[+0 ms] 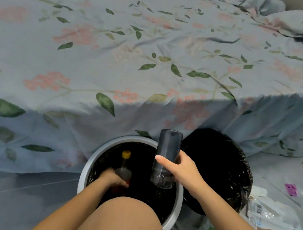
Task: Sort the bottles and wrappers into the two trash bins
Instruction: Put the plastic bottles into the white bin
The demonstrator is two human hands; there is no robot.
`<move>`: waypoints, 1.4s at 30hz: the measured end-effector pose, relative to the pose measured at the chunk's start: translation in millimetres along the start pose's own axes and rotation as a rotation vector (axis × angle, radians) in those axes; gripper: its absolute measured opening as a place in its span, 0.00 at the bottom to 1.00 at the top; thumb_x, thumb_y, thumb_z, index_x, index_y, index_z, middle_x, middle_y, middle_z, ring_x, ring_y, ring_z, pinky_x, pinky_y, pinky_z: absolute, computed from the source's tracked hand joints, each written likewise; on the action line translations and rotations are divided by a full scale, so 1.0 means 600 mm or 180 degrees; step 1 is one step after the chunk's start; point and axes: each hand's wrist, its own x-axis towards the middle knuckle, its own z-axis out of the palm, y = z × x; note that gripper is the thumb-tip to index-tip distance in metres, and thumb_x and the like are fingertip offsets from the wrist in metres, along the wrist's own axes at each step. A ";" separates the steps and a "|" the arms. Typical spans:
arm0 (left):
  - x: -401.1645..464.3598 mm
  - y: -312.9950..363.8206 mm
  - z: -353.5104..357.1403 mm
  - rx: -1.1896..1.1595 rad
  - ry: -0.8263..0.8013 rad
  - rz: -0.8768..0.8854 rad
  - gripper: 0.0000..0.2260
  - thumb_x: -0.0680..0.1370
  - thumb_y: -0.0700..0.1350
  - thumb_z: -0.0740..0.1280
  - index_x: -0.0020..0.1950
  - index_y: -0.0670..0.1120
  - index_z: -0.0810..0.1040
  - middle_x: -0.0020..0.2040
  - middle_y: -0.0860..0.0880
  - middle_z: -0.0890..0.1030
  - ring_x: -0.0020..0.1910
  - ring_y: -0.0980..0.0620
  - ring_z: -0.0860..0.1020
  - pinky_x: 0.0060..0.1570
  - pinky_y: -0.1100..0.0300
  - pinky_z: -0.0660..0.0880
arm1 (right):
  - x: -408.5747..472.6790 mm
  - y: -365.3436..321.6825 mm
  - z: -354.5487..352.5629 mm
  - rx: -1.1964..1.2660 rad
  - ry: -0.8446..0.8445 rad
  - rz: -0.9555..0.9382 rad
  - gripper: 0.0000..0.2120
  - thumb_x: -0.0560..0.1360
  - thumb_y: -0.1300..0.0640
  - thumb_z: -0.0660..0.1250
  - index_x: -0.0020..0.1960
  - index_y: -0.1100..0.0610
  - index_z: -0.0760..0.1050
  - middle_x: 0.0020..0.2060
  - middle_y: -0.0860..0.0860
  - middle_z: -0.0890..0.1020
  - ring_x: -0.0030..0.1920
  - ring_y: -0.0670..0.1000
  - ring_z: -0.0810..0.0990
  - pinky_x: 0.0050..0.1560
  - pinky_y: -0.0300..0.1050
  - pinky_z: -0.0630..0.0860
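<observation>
Crouching beside a bed w/ a floral sheet (116, 52), a person works over two trash bins set side by side on the floor. Left hand (114, 180) reaches down inside the white-rimmed bin (90, 164), fingers wrapped round the lower body of a small clear bottle w/ a yellow cap (124, 166); bottle stands roughly upright, cap toward the far side, fully within the bin's dark liner. Right hand (182, 169) holds a larger clear bottle (166, 155) by its mid-section, thumb stretched across the near face, fingers curled behind; that bottle is upside down, base up, neck end hanging just above the white-rimmed bin's right half. Second bin (216, 171), lined w/ a black bag, sits to the right, touching or nearly touching the first; contents can't be made out. Near right on the floor: a heap of clear plastic wrappers (269, 209), one w/ a barcode, plus a purple scrap (290, 189) farther out. A bare knee (129, 222) fills the near centre, partly covering the white-rimmed bin's near edge.
</observation>
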 end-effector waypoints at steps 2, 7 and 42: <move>0.000 -0.001 -0.003 0.0102 0.0037 -0.0028 0.28 0.69 0.45 0.77 0.64 0.38 0.71 0.60 0.43 0.78 0.45 0.50 0.78 0.31 0.69 0.74 | -0.003 0.007 0.009 -0.0104 -0.0034 0.0011 0.30 0.61 0.33 0.73 0.58 0.46 0.75 0.51 0.42 0.81 0.51 0.43 0.81 0.55 0.45 0.79; -0.019 0.011 -0.020 0.0368 0.0417 0.0300 0.18 0.69 0.50 0.76 0.51 0.42 0.75 0.46 0.46 0.78 0.50 0.48 0.79 0.43 0.59 0.75 | -0.015 0.012 0.032 -0.0247 -0.0055 -0.0042 0.22 0.65 0.39 0.74 0.55 0.43 0.74 0.48 0.38 0.80 0.48 0.37 0.79 0.48 0.32 0.75; -0.085 0.094 -0.120 0.0027 0.0307 0.1809 0.05 0.74 0.45 0.71 0.49 0.50 0.81 0.47 0.52 0.84 0.49 0.57 0.81 0.54 0.62 0.76 | 0.150 0.041 0.134 -0.1575 -0.1602 0.2098 0.36 0.72 0.49 0.72 0.69 0.69 0.61 0.60 0.66 0.76 0.57 0.64 0.79 0.52 0.58 0.80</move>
